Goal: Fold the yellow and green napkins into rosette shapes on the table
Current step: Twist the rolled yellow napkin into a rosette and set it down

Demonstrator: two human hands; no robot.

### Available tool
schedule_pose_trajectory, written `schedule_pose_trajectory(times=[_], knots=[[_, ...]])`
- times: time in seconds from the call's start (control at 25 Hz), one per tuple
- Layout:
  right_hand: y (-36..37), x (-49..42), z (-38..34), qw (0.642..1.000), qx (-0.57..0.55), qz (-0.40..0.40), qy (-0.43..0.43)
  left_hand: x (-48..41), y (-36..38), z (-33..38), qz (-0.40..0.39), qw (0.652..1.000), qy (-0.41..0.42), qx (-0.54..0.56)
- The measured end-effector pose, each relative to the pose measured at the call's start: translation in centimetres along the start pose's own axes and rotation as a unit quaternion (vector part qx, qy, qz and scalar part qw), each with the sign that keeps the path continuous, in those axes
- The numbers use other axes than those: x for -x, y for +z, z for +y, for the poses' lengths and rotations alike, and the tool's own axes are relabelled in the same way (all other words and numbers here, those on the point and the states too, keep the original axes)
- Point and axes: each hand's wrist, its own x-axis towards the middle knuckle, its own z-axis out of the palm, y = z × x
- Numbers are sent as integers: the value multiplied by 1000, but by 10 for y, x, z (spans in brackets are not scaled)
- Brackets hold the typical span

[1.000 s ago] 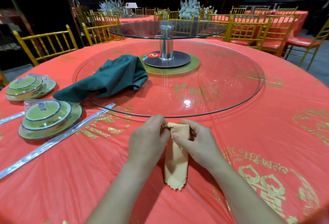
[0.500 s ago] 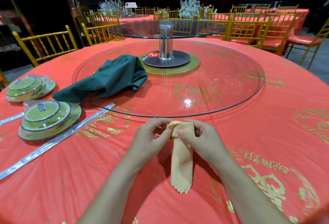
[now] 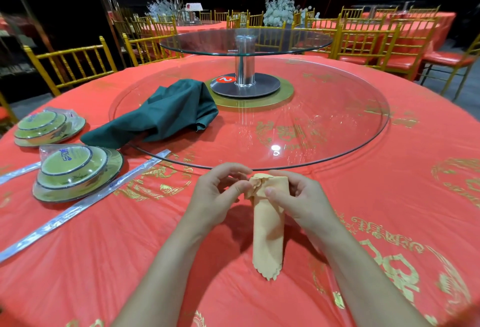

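Observation:
The yellow napkin point(image 3: 268, 230) is folded into a narrow strip with a scalloped lower end and hangs a little above the red tablecloth point(image 3: 389, 197). My left hand point(image 3: 218, 194) pinches the bunched top left corner of the strip. My right hand point(image 3: 296, 199) grips the top right, thumb pressed on the front. The green napkin point(image 3: 166, 116) lies crumpled and unfolded on the left part of the glass turntable point(image 3: 337, 129), one corner hanging over its rim.
Two wrapped stacks of plates and bowls point(image 3: 75, 171) point(image 3: 46, 126) sit at the left. Wrapped chopstick strips point(image 3: 78, 207) lie diagonally beside them. A raised glass tier on a metal post point(image 3: 244, 67) stands at the turntable's centre. Gold chairs point(image 3: 70, 64) ring the table.
Both hands have shifted slightly right with the yellow napkin. The strip now hangs straighter and longer, and its top edge is more gathered between the fingers.

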Motion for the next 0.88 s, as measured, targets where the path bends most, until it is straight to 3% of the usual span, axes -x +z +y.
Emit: schedule_pose_trajectory(times=[0.24,0.48,0.64,0.88], knots=[[-1,2,1,999,9,-40,6,-1,-4,-2,-41,998,44,-26],[1,3,0,998,25,-52,-10,0,0,-2,-33,999,17,-3],[0,1,0,998,-22,-51,4,3,3,0,-33,999,23,12],[-2,-1,3,999,-17,-46,-13,4,8,-2,-42,999,10,-24]])
